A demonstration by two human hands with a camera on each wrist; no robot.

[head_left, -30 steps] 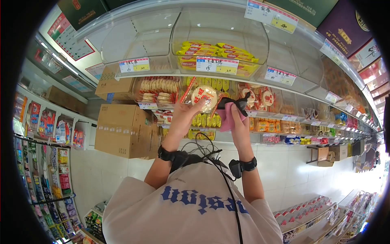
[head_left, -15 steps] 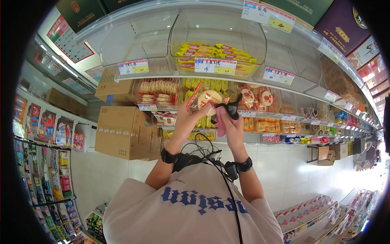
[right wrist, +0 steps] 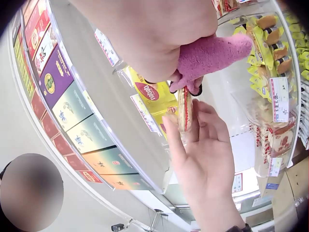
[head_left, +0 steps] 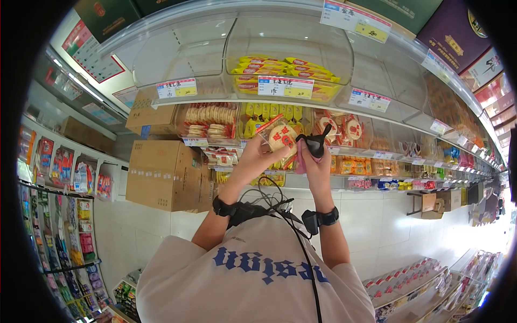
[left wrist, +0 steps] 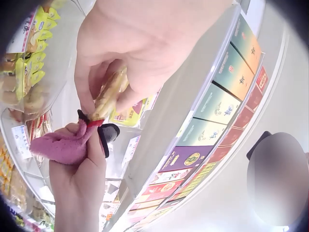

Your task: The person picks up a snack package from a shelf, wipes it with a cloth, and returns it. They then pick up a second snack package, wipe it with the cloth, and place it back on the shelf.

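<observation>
In front of the shelves, my left hand (head_left: 254, 162) pinches a clear, red-printed packet of round pale crackers (head_left: 281, 138) between thumb and fingers. The packet is tilted, and the left wrist view shows it edge-on. My right hand (head_left: 318, 168) grips a soft cloth, pink (left wrist: 65, 146) on one side and black (head_left: 314, 144) on the other. In the right wrist view the pink cloth (right wrist: 212, 58) is folded over the packet's near end, and the right fingers pinch there. Part of the packet is hidden behind the left fingers.
Yellow wafer packets (head_left: 285, 72) lie in a clear bin above the hands. More round cracker packets (head_left: 209, 116) fill a bin at the left, others (head_left: 344, 128) one at the right. Cardboard boxes (head_left: 161, 175) stand at the left. Dark cables (head_left: 274, 202) hang between the forearms.
The right hand has brought the cloth inward to the packet's right edge, then shifted slightly back right. The packet has moved a little right and lower and tilted in the left hand.
</observation>
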